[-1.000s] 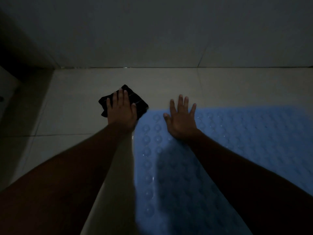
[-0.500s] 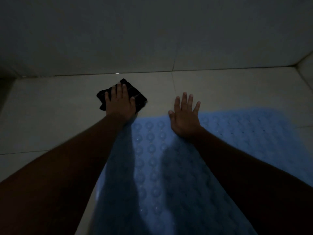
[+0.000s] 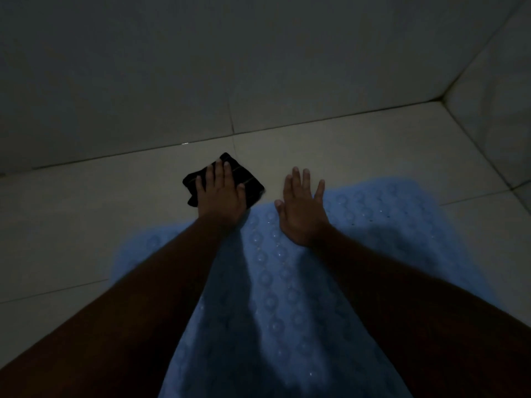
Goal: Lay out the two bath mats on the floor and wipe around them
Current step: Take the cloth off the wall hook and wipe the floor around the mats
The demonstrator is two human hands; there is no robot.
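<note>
In dim light, a person leans over a bathroom floor (image 3: 71,225) of pale tiles, both bare forearms reaching up from the bottom of the frame toward its centre. The left hand (image 3: 219,193) lies flat on a folded dark cloth (image 3: 252,183), fingers straight and pressing it to the tile, not curled round it. The cloth sits just left of centre, on bare floor right beside the far edge of a blue bath mat (image 3: 275,297). The right hand (image 3: 301,214) is released too, fingers spread. Its palm rests on the mat close to that same edge, while the fingertips seem to reach past it onto the tile.

The mat (its surface covered in rows of round raised bumps) is laid flat and fills the lower middle of the frame, running off the bottom edge and out to the right of centre. Both arms cast dark shadows along it.

A grey wall (image 3: 172,67) fills the upper half, meeting a side wall (image 3: 502,96) in a corner at upper right.
</note>
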